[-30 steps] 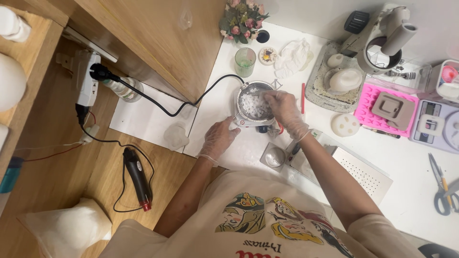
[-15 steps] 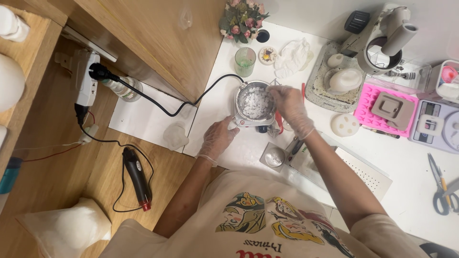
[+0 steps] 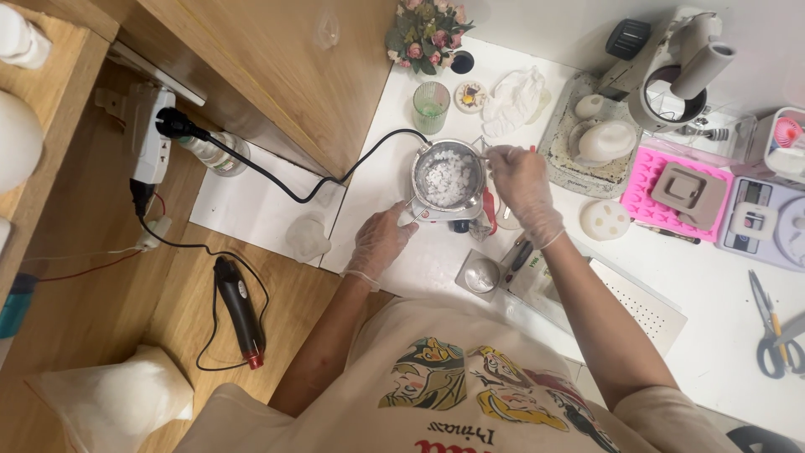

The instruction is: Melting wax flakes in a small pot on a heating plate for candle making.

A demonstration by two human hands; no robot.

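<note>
A small metal pot (image 3: 449, 179) filled with white wax flakes sits on a little electric heater on the white table (image 3: 721, 319). My left hand (image 3: 381, 242), in a clear glove, rests at the heater's front left edge, fingertips touching it. My right hand (image 3: 521, 186), also gloved, hovers at the pot's right rim with fingers pinched together on a thin stirring tool at the rim; the tool is mostly hidden by the fingers.
A black cable (image 3: 335, 176) runs from the heater to a power strip (image 3: 151, 138). Nearby stand a green glass (image 3: 430, 106), a flower bunch (image 3: 428, 32), a pink mould (image 3: 650, 189), a scale (image 3: 767, 220), scissors (image 3: 776, 327), a heat gun (image 3: 241, 312).
My right hand has drawn out of the pot and moved right to its rim, uncovering the flakes. My left hand has stayed put.
</note>
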